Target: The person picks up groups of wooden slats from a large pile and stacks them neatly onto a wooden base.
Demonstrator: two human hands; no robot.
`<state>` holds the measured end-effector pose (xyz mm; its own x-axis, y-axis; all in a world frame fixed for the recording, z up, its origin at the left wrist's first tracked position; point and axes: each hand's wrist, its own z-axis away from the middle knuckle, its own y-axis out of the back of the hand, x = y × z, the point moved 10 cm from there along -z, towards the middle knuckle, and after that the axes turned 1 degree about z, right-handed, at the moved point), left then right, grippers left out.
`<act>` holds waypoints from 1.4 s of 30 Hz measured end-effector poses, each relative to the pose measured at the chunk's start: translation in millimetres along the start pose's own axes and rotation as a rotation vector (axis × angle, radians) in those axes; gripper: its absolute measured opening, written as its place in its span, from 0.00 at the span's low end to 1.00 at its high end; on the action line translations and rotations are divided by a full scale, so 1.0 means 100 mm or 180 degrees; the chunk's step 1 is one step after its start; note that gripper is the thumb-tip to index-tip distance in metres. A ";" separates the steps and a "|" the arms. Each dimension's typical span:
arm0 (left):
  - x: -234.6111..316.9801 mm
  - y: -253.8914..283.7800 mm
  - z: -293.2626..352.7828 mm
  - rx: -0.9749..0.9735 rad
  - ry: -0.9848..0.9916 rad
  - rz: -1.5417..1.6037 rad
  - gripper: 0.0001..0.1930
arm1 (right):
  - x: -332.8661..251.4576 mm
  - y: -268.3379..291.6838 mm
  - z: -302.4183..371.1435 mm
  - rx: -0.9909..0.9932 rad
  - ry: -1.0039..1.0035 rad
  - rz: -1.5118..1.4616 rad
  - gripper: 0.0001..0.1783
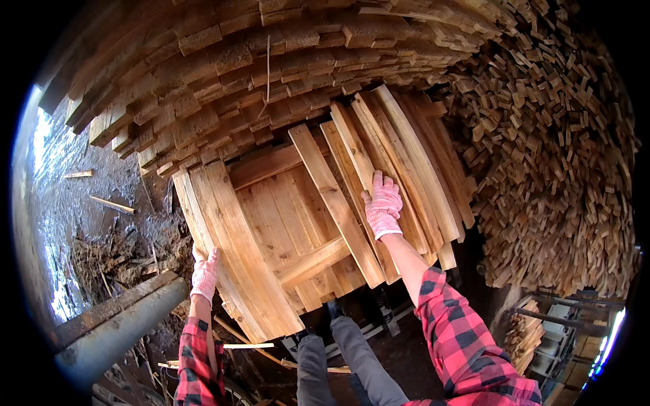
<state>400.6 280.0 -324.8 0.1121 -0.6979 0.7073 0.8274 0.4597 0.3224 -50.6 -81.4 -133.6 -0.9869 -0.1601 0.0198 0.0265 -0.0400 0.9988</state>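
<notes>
A stack of sawn wooden boards lies in front of me, with loose boards on top at its left and right sides. My left hand (204,272), in a pink-and-white knit glove, holds the outer edge of the light boards (233,250) at the left. My right hand (384,204), gloved alike, is closed over a narrow board (352,139) in the right-hand group; its palm hides part of it. One loose board (335,199) lies slanted just left of that hand. Between the groups, a lower layer of boards (274,210) shows, with a crosspiece (313,262) across it.
A tall wall of stacked lumber (223,61) rises beyond the boards. To the right stands a big pile of board ends (555,155). A thick metal pipe (128,331) juts in at lower left, near wet, muddy ground (115,223) with wood scraps.
</notes>
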 end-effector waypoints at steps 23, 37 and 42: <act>0.46 0.05 0.40 0.0153 0.0118 0.0289 0.38 | -1.01 -0.18 0.65 -0.0462 0.0502 -0.0572 0.46; -0.34 0.29 -0.21 -0.0211 -0.0983 -0.0476 0.39 | -1.22 0.07 0.90 0.0914 0.0256 -0.0190 0.58; -0.30 0.01 -0.27 -0.0507 -0.0613 0.0856 0.38 | -0.08 -0.22 0.31 0.0496 -0.0303 0.0266 0.45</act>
<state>412.5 286.8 -362.6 0.2441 -0.4406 0.8639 0.8596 0.5107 0.0176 -48.0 -48.6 -154.6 -0.9931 -0.0621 0.0995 0.0912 0.1237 0.9881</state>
